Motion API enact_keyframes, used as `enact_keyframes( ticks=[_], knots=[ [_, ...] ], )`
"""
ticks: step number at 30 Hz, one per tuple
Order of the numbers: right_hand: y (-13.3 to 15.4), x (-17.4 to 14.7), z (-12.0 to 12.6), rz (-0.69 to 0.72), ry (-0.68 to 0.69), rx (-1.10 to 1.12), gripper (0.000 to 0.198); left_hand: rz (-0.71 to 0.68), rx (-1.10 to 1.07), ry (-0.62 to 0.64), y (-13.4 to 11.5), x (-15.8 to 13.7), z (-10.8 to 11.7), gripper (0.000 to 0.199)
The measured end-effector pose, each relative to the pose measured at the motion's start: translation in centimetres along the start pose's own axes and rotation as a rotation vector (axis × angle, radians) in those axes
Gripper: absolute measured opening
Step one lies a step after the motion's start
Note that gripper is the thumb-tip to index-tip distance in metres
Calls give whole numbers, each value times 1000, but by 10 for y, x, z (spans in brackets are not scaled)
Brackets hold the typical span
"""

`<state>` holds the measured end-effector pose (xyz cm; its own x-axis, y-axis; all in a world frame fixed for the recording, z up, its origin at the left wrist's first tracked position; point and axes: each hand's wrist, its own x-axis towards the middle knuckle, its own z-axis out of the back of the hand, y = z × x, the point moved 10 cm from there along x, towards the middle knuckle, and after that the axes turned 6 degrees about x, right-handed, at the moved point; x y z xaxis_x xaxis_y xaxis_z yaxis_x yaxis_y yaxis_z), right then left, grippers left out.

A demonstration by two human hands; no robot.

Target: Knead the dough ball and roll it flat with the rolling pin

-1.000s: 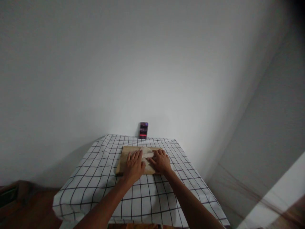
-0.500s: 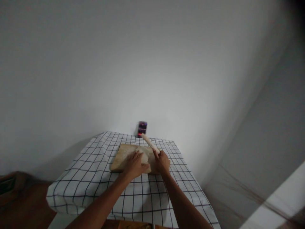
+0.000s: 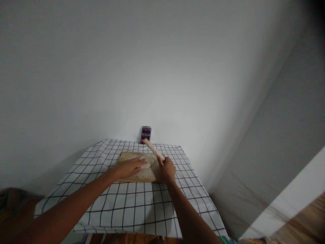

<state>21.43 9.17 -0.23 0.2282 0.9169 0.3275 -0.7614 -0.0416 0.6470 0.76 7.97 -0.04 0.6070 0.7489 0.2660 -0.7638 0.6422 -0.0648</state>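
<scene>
On the checked tablecloth (image 3: pixel 132 206) sits the wooden board (image 3: pixel 127 159). I keep my left hand (image 3: pixel 130 167) flat on the dough (image 3: pixel 146 162), fingers spread; my right hand (image 3: pixel 166 168) grips the rolling pin (image 3: pixel 153 149), raised. I'd lower it level.

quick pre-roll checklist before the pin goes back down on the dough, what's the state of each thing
1. Rolling pin gripped: ok, the right hand is closed on its near end, and the pin tilts up toward the wall.
2. Dough on the wooden board: ok, it lies pale and flat on it.
3. Dough held down: ok, the left hand lies flat across it.
4. Board supported: ok, it sits wholly on the checked cloth.
5. Far end of pin clear of the small dark box by the wall: cannot tell, they overlap in this view.
6. Flour on board: cannot tell.
</scene>
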Motion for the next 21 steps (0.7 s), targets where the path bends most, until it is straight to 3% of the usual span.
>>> enact_keyframes(
  ticks=[5, 8, 9, 12, 14, 16, 21],
  knots=[
    [2, -1, 0, 14, -4, -14, 59, 35, -11, -177, -2, -11, 6, 42],
    [7, -2, -3, 52, 16, -57, 58, 109, -89, -188, -3, -15, 21, 32],
    [11, -3, -5, 84, 31, -75, 56, 150, -104, -196, 0, -17, 31, 32],
    [28, -10, -12, 227, 81, -138, 53, 217, -62, -401, 5, -24, 84, 36],
    [38, -16, -15, 321, 103, -179, 52, 254, 5, -477, 7, -25, 104, 36],
    [44, -22, -15, 383, 115, -206, 54, 264, 41, -444, 8, -17, 99, 36],
    [48, -21, -13, 383, 165, -305, 52, 389, 116, -310, 20, -3, 41, 39]
  ],
)
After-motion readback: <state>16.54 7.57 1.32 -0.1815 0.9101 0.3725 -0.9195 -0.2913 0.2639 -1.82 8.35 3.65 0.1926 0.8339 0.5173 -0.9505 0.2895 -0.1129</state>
